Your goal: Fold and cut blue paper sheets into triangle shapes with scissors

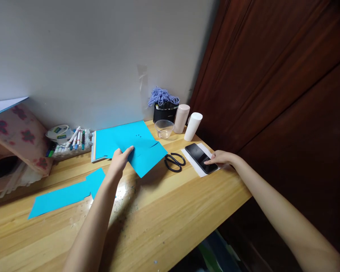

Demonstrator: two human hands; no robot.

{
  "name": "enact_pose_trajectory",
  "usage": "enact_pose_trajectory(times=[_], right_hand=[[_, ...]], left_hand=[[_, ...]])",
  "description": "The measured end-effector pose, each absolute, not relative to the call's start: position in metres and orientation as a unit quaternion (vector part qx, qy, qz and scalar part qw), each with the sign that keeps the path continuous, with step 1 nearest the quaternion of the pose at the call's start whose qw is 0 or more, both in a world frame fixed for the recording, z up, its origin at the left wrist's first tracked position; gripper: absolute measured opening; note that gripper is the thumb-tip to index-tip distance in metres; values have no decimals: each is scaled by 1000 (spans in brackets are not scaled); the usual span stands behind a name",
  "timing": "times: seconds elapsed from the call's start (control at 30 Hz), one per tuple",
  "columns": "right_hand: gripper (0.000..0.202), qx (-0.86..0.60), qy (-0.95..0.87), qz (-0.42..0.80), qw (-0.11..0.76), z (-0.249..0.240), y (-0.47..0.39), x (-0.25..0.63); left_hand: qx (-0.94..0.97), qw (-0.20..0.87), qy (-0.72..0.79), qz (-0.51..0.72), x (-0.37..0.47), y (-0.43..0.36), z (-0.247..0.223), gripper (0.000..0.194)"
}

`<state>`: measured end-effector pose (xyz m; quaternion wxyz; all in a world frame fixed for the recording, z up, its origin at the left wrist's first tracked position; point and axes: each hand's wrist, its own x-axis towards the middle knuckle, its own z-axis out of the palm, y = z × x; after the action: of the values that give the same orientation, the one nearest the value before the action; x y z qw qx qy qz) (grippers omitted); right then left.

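My left hand (121,160) pinches the near left edge of a blue paper sheet (147,156), raised over the table. Beneath and behind it lies a larger blue sheet (110,138) on a pad. At the right, my right hand (217,158) has its thumb and fingers at the near right end of a black phone (200,156), which lies on white paper (202,176). Between the hands, black-handled scissors (175,163) rest on the wood, their blades hidden by the raised sheet. Blue paper pieces (59,198) lie at the left.
A clear plastic bowl (164,130), two pale cylinders (182,119) and a black holder (164,113) with purple yarn (162,96) stand at the back. Markers (78,139) and a pink box (25,136) are left. The wooden table (158,215) meets a dark wooden panel (286,94).
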<state>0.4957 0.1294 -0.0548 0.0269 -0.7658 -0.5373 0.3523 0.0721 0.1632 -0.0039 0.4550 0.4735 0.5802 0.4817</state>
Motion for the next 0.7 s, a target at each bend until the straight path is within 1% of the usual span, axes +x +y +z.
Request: enact_pose_trajectory(times=[0.1,0.2,0.3,0.4,0.47,0.53,0.57,0.67,0.7], right_hand=[[56,-759,-537,369,1,-56,131,497],[54,-762,-523,381,18,-52,130,496],[52,-766,-494,405,75,-45,128,496],[52,-785,-487,357,141,-33,126,487],[51,-772,-506,324,208,-23,122,466],[50,-707,-527,379,280,-14,115,431],[50,-663,-532,425,310,-11,112,409],[51,-485,-514,618,345,-8,101,342],[48,-436,-499,654,365,-9,99,322]], left_hand=[[467,453,582,488,71,162,-1,40],[465,457,577,492,71,161,2,40],[466,465,572,489,72,159,4,40],[463,476,567,487,72,159,4,39],[453,480,568,492,73,159,3,39],[438,478,573,501,74,159,2,39],[431,475,575,507,76,159,1,39],[423,468,577,519,82,156,-1,38],[426,467,576,519,85,155,-1,38]])
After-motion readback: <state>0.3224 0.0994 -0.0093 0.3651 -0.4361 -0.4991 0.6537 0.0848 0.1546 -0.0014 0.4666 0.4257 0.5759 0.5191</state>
